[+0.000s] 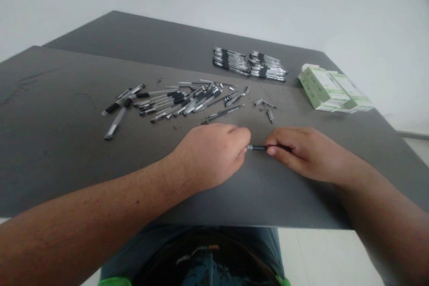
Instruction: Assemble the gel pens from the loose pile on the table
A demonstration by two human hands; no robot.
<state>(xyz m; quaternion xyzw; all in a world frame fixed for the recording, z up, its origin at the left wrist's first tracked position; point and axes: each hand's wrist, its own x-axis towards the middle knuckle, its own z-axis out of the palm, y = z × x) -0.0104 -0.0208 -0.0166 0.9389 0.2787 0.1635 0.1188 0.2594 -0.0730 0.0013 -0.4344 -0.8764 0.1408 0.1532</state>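
Between my two hands a pen (256,148) lies level, its dark grip and a short clear stretch of barrel showing. My left hand (217,154) is closed around one end of it, which the fist hides. At the other end, the thumb and fingers of my right hand (301,149) pinch the dark part. Beyond my left hand spreads a loose heap of pen parts (181,100): clear barrels with black grips, thin refills and small caps. A few small caps (270,116) lie just past my right hand.
Farther back, pens are laid in neat bundles (231,60), with more bundles (268,67) beside them. Green and white boxes (325,89) sit at the right edge of the dark grey table (67,152). Separate pens (117,120) lie to the left.
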